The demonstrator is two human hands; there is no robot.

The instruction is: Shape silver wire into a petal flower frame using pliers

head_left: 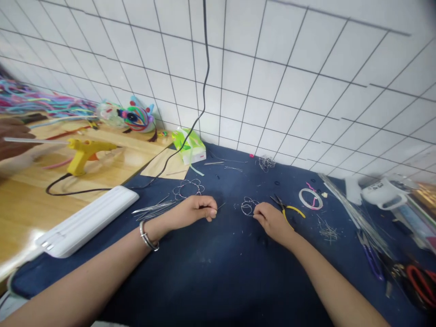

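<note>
My left hand (203, 209), with a silver bangle at its wrist, is closed in a pinch on a short thin wire (221, 205) that sticks out to the right. Some distance to the right, my right hand (270, 219) pinches the edge of a small looped wire shape (247, 206). Behind my left hand lies a larger flower-like wire ring (188, 188). Straight silver wires (155, 209) lie in a bundle left of that hand. Pliers with yellow handles (289, 209) rest just beyond my right hand, partly hidden by it.
A white power strip (90, 220) and a yellow glue gun (81, 152) are on the left, near another person's hand (15, 138). To the right lie a white tape ring (310, 199), wire scraps (328, 231), purple-handled pliers (371, 259) and red-handled scissors (420, 284). A black cable (204, 91) hangs in front.
</note>
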